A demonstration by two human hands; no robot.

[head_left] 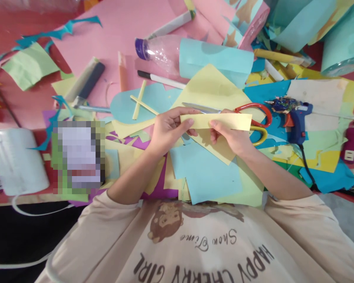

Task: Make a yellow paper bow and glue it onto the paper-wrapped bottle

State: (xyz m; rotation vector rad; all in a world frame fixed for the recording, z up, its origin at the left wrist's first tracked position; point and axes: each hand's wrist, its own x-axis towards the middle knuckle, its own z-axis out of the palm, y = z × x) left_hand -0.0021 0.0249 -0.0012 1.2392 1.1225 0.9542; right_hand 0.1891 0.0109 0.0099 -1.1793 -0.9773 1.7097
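A pale yellow strip of paper [238,121] is held level between my two hands. My left hand [172,125] pinches its left end between thumb and fingers. Nearer the middle, my right hand [228,131] grips the strip with the thumb on top and fingers behind. Just beyond lie scissors [255,112] with red and yellow handles, their blades partly hidden by the strip and hands. Under them is a larger yellow sheet [211,86]. To the left, two thin crossed yellow strips [140,103] rest on a rounded blue paper piece [120,100].
A plastic bottle [162,53] wrapped in light blue paper lies beyond the hands. At right sits a blue glue gun [296,118] with its cord. A cutter knife [91,80], markers [171,25], a blurred-out phone [79,157] and a white case [17,161] lie among paper scraps.
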